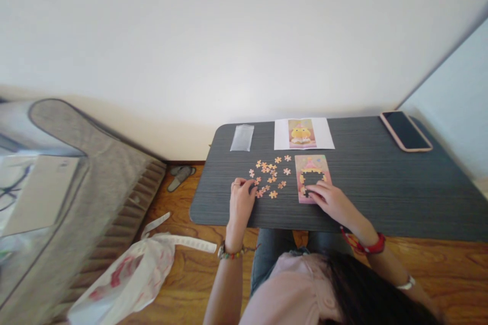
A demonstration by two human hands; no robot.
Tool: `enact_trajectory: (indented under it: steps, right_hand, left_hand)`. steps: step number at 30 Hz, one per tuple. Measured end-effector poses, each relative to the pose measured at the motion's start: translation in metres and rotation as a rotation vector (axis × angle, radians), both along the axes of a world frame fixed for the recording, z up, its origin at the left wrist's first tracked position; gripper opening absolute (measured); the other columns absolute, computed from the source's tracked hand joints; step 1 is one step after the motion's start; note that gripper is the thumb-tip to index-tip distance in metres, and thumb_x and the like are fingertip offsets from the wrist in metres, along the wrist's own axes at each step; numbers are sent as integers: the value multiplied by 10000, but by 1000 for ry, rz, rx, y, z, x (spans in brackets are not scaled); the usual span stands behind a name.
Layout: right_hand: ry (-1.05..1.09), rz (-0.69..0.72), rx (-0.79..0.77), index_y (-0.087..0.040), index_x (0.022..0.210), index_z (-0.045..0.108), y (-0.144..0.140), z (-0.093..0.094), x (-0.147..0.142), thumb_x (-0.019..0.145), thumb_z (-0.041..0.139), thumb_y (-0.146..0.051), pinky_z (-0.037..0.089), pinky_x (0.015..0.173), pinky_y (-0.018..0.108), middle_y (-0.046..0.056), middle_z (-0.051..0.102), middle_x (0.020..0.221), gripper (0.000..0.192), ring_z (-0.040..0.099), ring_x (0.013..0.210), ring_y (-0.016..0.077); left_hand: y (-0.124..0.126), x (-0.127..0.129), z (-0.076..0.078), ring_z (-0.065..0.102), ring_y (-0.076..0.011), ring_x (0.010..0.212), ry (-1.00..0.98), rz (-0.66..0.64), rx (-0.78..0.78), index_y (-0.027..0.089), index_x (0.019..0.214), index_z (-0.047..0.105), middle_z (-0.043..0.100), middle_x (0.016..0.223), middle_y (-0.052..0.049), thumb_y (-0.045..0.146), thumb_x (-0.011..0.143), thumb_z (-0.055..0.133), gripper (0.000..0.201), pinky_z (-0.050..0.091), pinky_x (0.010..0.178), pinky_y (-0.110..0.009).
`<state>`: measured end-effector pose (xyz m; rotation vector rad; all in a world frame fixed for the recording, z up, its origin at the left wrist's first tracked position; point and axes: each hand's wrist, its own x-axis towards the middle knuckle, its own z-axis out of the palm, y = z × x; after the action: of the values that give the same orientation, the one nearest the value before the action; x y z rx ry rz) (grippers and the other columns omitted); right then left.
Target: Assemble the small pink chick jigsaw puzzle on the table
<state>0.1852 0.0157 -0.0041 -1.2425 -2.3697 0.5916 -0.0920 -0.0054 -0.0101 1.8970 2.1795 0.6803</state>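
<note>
Head view, single: worn on the head, facing forward and down, dark hair [373, 289] at near edge, white wall [229, 45] across far side. Range moderate, field wide: grey upholstered furniture [97, 183] left, table [373, 183] centre to right, left hand [241, 202] and right hand [331, 200] small at mid-depth.

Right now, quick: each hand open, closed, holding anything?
Left hand: fingers at loose pieces; grip unclear.
Right hand: fingers over puzzle; grip unclear.
</note>
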Motion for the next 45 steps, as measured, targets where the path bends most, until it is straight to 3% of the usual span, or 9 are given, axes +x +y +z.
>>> enact_trajectory:
  steps: [4, 10, 18, 22, 25, 28, 34, 40, 45]
  right_hand:
    - [-18, 5, 16, -231, 963, 647, 0, 2, 1, 901, 385, -251, 489, 696, 292, 51, 624, 836, 269, 606, 768, 173]
    - [-25, -34, 23, -214, 979, 644, -5, -11, 15, 890, 402, -239, 498, 754, 323, 68, 647, 912, 259, 619, 831, 187]
    - [-2, -58, 31, -217, 990, 652, -8, -18, 23, 882, 417, -232, 513, 766, 341, 70, 663, 946, 259, 630, 855, 191]
    - [1, -70, 34, -212, 975, 658, -11, -19, 23, 884, 416, -237, 517, 768, 341, 74, 667, 948, 260, 635, 857, 192]
    - [13, -71, 37, -221, 963, 660, -12, -20, 23, 876, 428, -233, 518, 776, 344, 68, 671, 948, 248, 637, 858, 189]
    - [15, -73, 37, -218, 973, 659, -13, -21, 24, 873, 436, -228, 517, 784, 343, 72, 670, 968, 245, 636, 882, 193]
    - [4, -81, 40, -214, 990, 656, -13, -21, 26, 877, 432, -233, 509, 808, 353, 79, 666, 989, 252, 628, 924, 201]
    - [7, -73, 44, -226, 966, 661, -13, -19, 24, 875, 427, -231, 514, 782, 341, 66, 667, 957, 251, 632, 877, 189]
    - [-5, -62, 44, -225, 958, 658, -12, -18, 23, 879, 412, -233, 515, 761, 334, 65, 664, 935, 259, 631, 849, 187]
  left_hand:
    - [36, -1, 5, 494, -214, 908, 67, -45, -17, 187, 937, 669, 524, 918, -79, 227, 827, 508, 198, 444, 859, -362]
    - [78, -12, 16, 482, -226, 929, 148, -92, -43, 178, 966, 667, 529, 944, -94, 180, 824, 485, 230, 439, 832, -350]
    - [110, -20, 14, 473, -208, 920, 213, -347, -156, 208, 951, 658, 522, 934, -71, 138, 787, 502, 237, 410, 857, -342]
    - [113, -24, 14, 465, -212, 912, 228, -367, -202, 180, 815, 657, 523, 902, -72, 146, 781, 512, 153, 402, 851, -344]
    - [110, -28, 14, 464, -207, 920, 241, -379, -190, 192, 884, 654, 519, 930, -67, 151, 785, 521, 171, 390, 872, -349]
    - [108, -32, 14, 462, -191, 942, 221, -471, -155, 223, 980, 641, 502, 991, -56, 157, 797, 520, 229, 377, 899, -346]
    - [106, -36, 16, 459, -184, 961, 225, -550, -132, 184, 838, 652, 504, 975, -52, 158, 804, 526, 132, 361, 925, -344]
    - [101, -38, 17, 451, -185, 993, 221, -538, -104, 223, 1009, 633, 482, 1071, -53, 193, 814, 533, 221, 355, 949, -359]
    - [103, -41, 18, 446, -196, 1035, 218, -546, -119, 194, 828, 652, 490, 1067, -55, 200, 788, 577, 86, 346, 966, -370]
